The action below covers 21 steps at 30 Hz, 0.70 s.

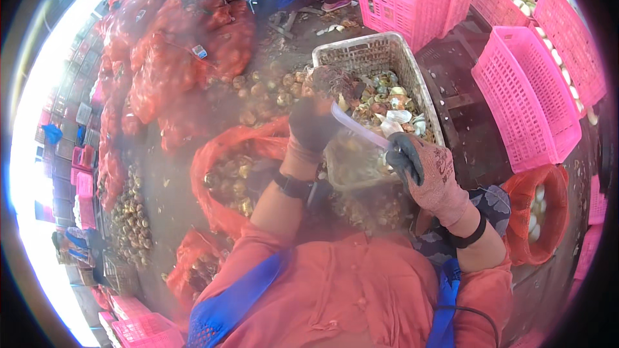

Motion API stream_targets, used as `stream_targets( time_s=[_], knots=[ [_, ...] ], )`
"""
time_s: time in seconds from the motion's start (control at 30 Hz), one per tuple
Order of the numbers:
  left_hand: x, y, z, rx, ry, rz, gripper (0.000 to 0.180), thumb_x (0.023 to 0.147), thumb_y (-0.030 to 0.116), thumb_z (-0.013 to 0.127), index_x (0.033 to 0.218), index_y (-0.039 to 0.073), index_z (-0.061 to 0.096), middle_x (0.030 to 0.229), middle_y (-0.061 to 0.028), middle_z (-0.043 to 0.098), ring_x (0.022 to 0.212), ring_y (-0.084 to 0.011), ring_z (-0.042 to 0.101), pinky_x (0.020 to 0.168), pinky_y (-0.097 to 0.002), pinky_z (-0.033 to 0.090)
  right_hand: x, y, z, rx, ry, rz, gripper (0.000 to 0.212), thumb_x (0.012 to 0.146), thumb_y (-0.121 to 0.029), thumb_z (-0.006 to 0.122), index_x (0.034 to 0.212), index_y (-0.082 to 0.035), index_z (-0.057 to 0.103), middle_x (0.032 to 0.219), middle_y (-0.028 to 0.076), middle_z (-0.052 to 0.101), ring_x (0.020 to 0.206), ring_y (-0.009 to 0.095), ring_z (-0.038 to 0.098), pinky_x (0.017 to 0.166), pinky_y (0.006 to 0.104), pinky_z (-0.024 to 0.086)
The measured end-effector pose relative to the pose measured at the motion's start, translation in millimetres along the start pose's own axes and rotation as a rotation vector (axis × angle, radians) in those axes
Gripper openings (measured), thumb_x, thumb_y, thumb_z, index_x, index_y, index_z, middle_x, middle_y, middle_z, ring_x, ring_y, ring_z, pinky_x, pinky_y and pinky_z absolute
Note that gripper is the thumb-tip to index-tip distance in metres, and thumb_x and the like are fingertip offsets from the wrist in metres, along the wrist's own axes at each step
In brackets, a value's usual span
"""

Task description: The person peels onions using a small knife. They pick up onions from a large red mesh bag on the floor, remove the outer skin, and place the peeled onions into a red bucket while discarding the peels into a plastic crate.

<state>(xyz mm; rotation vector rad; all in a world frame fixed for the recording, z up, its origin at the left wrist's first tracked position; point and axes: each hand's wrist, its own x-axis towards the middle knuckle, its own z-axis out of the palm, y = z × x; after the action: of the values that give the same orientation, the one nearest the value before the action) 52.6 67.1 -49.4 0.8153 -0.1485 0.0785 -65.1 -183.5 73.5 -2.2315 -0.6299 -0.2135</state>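
My right hand (pixel 429 171), in a pinkish glove with dark grey fingers, is closed above the right side of a dirty white crate (pixel 422 71). A long, pale, slightly curved blade-like strip (pixel 361 127) sticks out of its fingers toward my left hand. My left hand (pixel 313 127), in a dark glove, is over the crate's left edge. It is blurred, and its fingers and anything in them cannot be made out. Onion peelings and scraps (pixel 393 100) lie in the crate. An open red mesh bag (pixel 206 177) of onions lies beside my left forearm.
Full red mesh sacks (pixel 187 51) are piled at the far left, with loose onions (pixel 274 87) beside them. Pink crates (pixel 529 100) stand at the right. A red mesh bag (pixel 538 216) with white peeled onions is near my right elbow. Another person's foot (pixel 336 4) shows at the back.
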Motion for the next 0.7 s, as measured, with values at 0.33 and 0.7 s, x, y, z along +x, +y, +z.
stream_targets(
  time_s=[0.33, 0.7],
  knots=[
    [-2, -2, -10, 0.171, 0.097, 0.111, 0.011, 0.076, 0.017, 0.069, 0.084, 0.013, 0.062, 0.074, -0.0035, 0.055, 0.066, -0.022, 0.057, 0.062, -0.0329, 0.048, 2, 12, 21, 0.014, -0.011, 0.004, 0.032, 0.08, -0.005, 0.063, 0.112, -0.004, 0.057, 0.091, 0.013, 0.064, 0.081, 0.033, 0.063, 0.069, 0.04, 0.049],
    [-10, 16, 0, 1.138, -0.037, 0.258, 0.029, 0.075, 0.017, 0.067, 0.103, 0.012, 0.059, 0.09, -0.0029, 0.055, 0.081, -0.021, 0.056, 0.075, -0.0325, 0.046, -2, 18, 37, -0.136, 0.068, 0.033, 0.036, 0.081, -0.007, 0.063, 0.116, -0.003, 0.057, 0.093, 0.016, 0.064, 0.082, 0.035, 0.063, 0.069, 0.0424, 0.049]
  ],
)
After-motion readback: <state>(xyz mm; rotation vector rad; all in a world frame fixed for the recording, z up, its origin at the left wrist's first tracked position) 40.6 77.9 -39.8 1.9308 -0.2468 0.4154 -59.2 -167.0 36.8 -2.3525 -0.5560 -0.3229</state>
